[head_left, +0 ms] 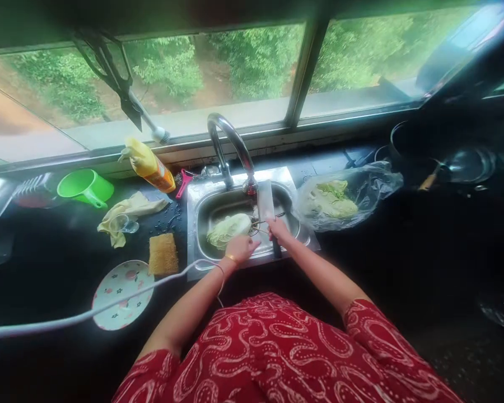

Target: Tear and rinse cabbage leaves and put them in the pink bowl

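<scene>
A pale green Chinese cabbage (229, 230) lies in the left half of the steel sink (201, 215). My left hand (240, 249) is at its near edge, fingers curled in and thumb pointing right; what it grips is hidden. Thin brown strands (259, 225) run between the cabbage's white end and my right hand (278, 230), whose fingers are pinched on them. Under or just behind that hand lies a cleaver (266, 198), its broad blade over the basin and its black handle (276, 247) across the sink's front rim. Whether my right hand touches the cleaver, I cannot tell.
A curved faucet (235, 140) rises behind the basin. To the right, a clear plastic bag (369, 187) holds more cabbage (331, 200). On the left are a sponge (163, 254), a flowered plate (124, 294), a cloth (140, 206), a green dipper (86, 187) and a yellow bottle (149, 165). A white cable (67, 322) crosses the plate.
</scene>
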The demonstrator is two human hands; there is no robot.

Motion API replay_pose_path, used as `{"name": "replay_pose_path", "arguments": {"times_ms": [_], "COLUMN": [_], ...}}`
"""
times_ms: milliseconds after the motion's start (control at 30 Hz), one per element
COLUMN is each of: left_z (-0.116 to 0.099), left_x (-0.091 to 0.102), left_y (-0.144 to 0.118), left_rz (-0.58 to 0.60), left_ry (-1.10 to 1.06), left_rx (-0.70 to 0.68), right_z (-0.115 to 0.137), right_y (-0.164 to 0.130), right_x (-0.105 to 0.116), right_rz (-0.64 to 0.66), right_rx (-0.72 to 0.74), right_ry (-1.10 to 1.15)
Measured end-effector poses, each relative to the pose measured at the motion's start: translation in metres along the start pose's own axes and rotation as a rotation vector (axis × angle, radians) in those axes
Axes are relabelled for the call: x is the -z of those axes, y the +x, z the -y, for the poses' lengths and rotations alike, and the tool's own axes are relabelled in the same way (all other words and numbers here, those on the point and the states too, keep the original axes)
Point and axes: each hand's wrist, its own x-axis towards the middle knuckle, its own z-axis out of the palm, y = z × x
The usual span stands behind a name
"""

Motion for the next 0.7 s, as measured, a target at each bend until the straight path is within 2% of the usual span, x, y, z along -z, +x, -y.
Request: {"name": "replay_pose_path", "arguments": {"times_ms": [67,100,167,267,367,467,533,700], "left_z": [0.011,0.02,0.038,0.067,0.094,0.11,0.113,0.107], "left_x": [-0.003,-0.006,-0.01,-0.007,0.007,0.015,0.014,0.006], "left_y": [0.033,0.048,0.074,0.099,0.107,0.106,0.104,0.103], "left_rz": [-0.145,-0.163,-0.128,-0.071,-0.003,0.084,0.095,0.042], "left_ry": [0.216,0.294,0.382,0.368,0.204,0.06,0.051,0.027], "left_rx": [0.079,0.124,0.206,0.338,0.474,0.548,0.574,0.629], "right_z": [-0.002,-0.004,-0.006,-0.01,-0.013,-0.013,-0.012,-0.013], "right_y": [0.02,0.028,0.042,0.057,0.066,0.069,0.067,0.062], "right_x": [0.016,0.018,0.015,0.004,-0.005,-0.012,-0.017,-0.026], "right_rz": [0.017,0.043,0.092,0.136,0.193,0.274,0.328,0.431], "right_rx": [0.083,0.104,0.114,0.165,0.253,0.308,0.348,0.421], "right_ry": [-0.274,-0.388,-0.579,-0.839,-1.051,-1.168,-1.219,-1.29]}}
